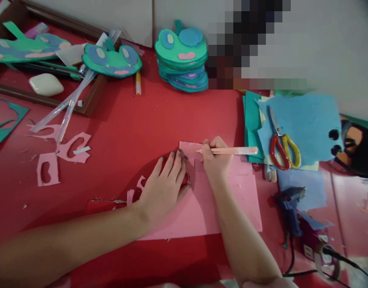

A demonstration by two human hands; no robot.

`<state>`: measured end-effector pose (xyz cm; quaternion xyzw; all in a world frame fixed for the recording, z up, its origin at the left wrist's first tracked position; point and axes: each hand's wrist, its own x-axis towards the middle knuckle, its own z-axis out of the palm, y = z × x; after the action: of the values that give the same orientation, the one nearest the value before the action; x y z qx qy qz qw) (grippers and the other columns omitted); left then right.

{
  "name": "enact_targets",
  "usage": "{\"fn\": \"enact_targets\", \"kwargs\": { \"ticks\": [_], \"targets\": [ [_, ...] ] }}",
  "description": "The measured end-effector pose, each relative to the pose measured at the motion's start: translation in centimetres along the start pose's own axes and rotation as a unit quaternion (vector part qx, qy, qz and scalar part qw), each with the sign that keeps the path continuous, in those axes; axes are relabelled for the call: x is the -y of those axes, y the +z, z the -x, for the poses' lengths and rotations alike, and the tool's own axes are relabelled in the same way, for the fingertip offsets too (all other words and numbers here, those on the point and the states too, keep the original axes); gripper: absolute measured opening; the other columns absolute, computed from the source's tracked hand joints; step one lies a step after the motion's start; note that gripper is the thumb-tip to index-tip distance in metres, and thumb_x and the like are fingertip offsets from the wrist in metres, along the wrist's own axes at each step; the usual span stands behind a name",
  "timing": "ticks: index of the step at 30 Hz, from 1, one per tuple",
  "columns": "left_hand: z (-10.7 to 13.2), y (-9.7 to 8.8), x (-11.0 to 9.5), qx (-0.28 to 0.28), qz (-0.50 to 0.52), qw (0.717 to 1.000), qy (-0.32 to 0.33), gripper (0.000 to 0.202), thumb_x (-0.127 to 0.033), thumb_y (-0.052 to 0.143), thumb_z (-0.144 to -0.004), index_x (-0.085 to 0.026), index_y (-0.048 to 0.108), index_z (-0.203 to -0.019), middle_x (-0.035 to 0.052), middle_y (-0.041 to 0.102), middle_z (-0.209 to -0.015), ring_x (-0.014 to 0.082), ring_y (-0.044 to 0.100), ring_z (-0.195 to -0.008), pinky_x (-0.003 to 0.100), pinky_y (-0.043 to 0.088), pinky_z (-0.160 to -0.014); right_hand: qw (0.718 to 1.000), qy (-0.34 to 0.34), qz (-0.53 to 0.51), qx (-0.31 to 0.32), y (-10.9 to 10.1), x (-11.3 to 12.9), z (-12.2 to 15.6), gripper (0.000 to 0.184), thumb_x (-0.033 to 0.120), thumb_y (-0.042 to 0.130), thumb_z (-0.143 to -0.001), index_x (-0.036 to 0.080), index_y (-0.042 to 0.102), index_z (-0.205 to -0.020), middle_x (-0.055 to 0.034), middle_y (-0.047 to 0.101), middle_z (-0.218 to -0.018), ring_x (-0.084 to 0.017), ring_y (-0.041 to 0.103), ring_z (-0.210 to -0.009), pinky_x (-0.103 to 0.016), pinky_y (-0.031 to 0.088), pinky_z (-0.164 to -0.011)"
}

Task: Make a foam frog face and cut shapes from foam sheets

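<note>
pencil [231, 151] sits in right hand [215, 163], tip on pink sheet [234, 200].

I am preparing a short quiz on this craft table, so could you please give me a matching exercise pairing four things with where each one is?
Things:
1 scissors
2 pencil
3 glue gun
4 stack of frog faces

Places:
A held in the right hand
B at the far edge, by the wall
C lying on the upper blue sheet
D right of the pink sheet, cord attached

Pairs: 1-C, 2-A, 3-D, 4-B
</note>
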<state>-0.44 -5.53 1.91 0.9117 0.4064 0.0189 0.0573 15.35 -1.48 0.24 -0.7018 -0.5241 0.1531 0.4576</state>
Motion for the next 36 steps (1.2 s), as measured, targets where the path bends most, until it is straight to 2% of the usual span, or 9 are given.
{"fn": "enact_targets", "kwargs": {
  "ticks": [8, 21, 36],
  "targets": [
    [-0.05, 0.07, 0.01, -0.006, -0.009, 1.000, -0.001, 0.054, -0.036, 0.032, -0.092, -0.003, 0.039, -0.134, 0.0181, 0.040, -0.140, 0.0316, 0.036, -0.129, 0.045, 0.033, -0.102, 1.000, 0.007, 0.009, -0.027, -0.14, -0.27, -0.26, 0.035, 0.018, 0.050, -0.078, 0.022, 0.026, -0.053, 0.0093, 0.024, -0.044, -0.007, 0.030, -0.039, -0.022, 0.023, -0.042],
    [-0.01, 0.11, -0.01, -0.001, 0.006, 1.000, -0.005, 0.054, -0.037, 0.031, -0.093, -0.003, 0.038, -0.135, 0.0181, 0.038, -0.141, 0.0312, 0.034, -0.130, 0.045, 0.032, -0.104, 0.999, -0.008, 0.014, -0.031, -0.12, 0.00, -0.32, 0.036, 0.022, 0.051, -0.083, 0.022, 0.028, -0.055, 0.0094, 0.030, -0.043, -0.006, 0.031, -0.039, -0.021, 0.025, -0.041],
    [-0.04, -0.06, -0.10, 0.004, -0.006, 1.000, -0.001, 0.054, -0.036, 0.031, -0.093, -0.003, 0.037, -0.135, 0.0186, 0.038, -0.142, 0.0316, 0.032, -0.132, 0.045, 0.032, -0.104, 1.000, 0.013, 0.002, 0.004, -0.02, -0.23, -0.20, 0.036, 0.032, 0.052, -0.085, 0.022, 0.030, -0.058, 0.0096, 0.027, -0.045, -0.006, 0.033, -0.039, -0.021, 0.026, -0.041]
  ]
}}
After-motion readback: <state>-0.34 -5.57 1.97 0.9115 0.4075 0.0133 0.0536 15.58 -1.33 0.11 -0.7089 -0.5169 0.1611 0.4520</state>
